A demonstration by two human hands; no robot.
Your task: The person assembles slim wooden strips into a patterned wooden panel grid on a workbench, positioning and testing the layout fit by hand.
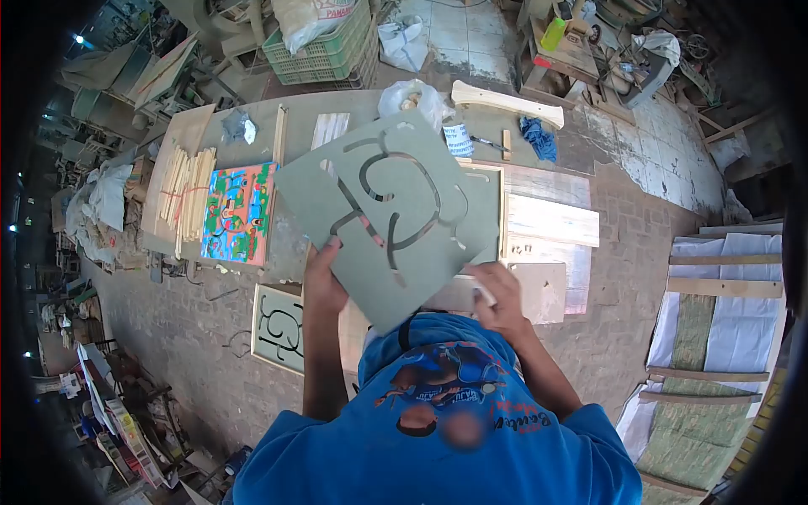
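Observation:
A grey-green board [328, 198] with curved slots cut through it is tilted in front of my chest. My left hand [326, 282] is closed on its lower left edge, thumb on the face. My right hand [502, 299] is at the board's lower right edge with its fingers bent together. Something small and pale shows at those fingers, too blurred to name. Behind the held board lies another grey-green panel [481, 215] in a light wooden frame [503, 202]. At the lower left, a framed panel [280, 328] has similar curved slots.
On the left of the table lie bundled wooden sticks [187, 194] and a colourful picture board [236, 215]. Pale planks [551, 220] lie at right. A plastic bag [414, 99], a shaped wooden piece [505, 103] and a blue cloth [539, 139] are at the back. Green crates [320, 55] stand beyond.

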